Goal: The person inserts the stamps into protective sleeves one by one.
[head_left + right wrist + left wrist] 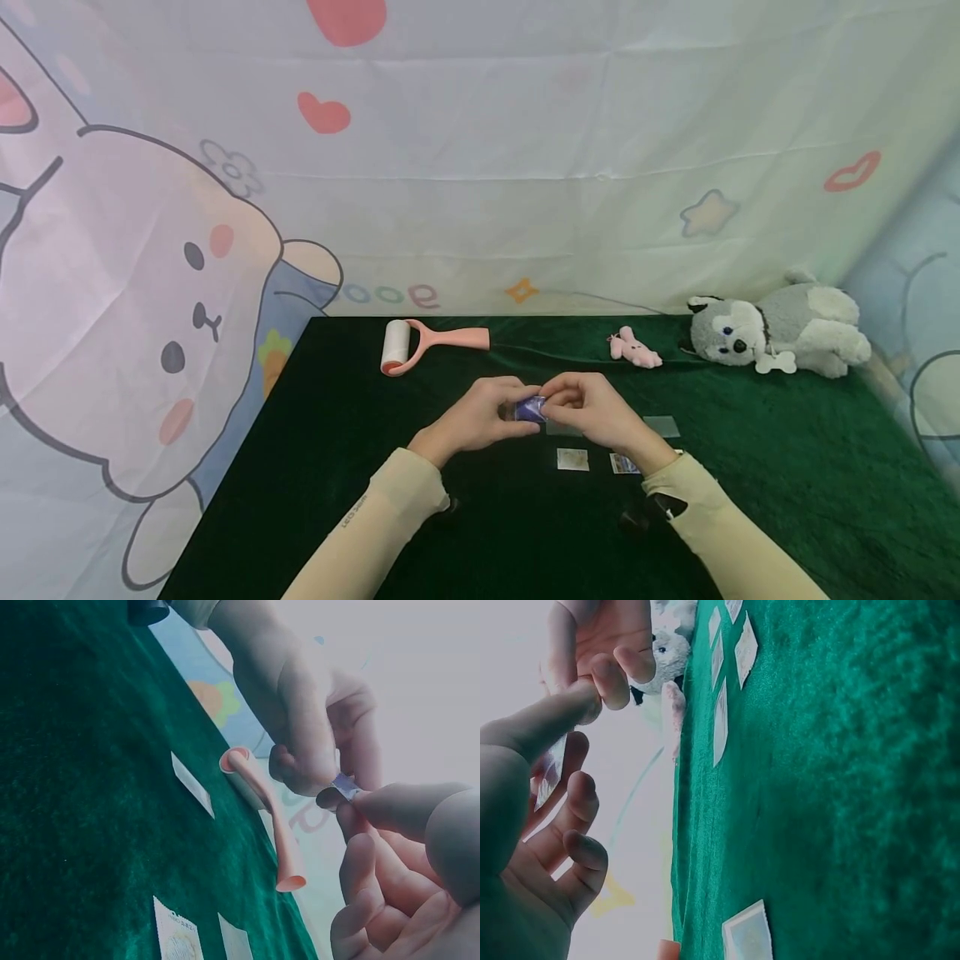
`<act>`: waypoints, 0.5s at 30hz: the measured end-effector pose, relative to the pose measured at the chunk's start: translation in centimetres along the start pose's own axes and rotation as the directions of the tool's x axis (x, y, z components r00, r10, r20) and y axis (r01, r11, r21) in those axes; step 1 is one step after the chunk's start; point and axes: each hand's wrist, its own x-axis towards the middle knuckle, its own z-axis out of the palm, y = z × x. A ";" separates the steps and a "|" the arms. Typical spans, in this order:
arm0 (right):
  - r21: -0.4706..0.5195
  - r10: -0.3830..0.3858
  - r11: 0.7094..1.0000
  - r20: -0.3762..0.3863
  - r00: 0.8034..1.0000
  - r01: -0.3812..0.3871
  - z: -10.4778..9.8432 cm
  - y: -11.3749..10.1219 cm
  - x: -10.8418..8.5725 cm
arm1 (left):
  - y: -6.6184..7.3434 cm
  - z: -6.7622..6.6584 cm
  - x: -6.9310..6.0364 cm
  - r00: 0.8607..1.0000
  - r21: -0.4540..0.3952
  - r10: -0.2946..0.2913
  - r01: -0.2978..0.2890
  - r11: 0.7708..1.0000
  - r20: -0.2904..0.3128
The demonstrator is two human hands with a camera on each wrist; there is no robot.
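Both hands meet over the green cloth and pinch a small purple-blue stamp-like piece [529, 408]. My left hand [480, 414] holds it from the left between thumb and fingers. The fingertips of my right hand [588, 408] grip its right side. In the right wrist view, the held piece [345, 787] appears as a shiny strip between the two hands' fingertips. Below the hands lie a pale stamp [572, 460] and a coloured stamp [624, 464], the latter partly covered by the right wrist. A perforated edge shows on one stamp [178, 934] in the right wrist view.
Behind the hands lies a pink-handled lint roller [450, 338]. A small pink plush [634, 347] and a grey-white plush dog [780, 329] lie at the back right. Translucent rectangles [662, 427] rest near the right hand. Another flat piece [748, 934] lies on the cloth.
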 end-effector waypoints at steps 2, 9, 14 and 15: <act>-0.010 -0.003 1.000 0.005 1.000 0.003 0.0 0.1 0.0 | -0.1 0.0 0.0 1.000 -0.010 -0.001 0.001 1.000 -0.015; -0.065 -0.006 0.998 0.000 1.000 0.006 0.0 0.1 0.1 | -0.4 0.0 -0.1 0.992 -0.008 -0.021 0.021 1.000 -0.125; -0.059 -0.011 0.998 -0.007 1.000 0.011 -0.1 0.2 0.2 | -0.4 -0.1 -0.1 0.986 0.013 -0.041 0.044 0.999 -0.163; -0.062 -0.012 0.998 -0.009 1.000 0.011 -0.1 0.2 0.2 | -0.4 -0.1 -0.1 0.985 0.012 -0.045 0.047 0.999 -0.166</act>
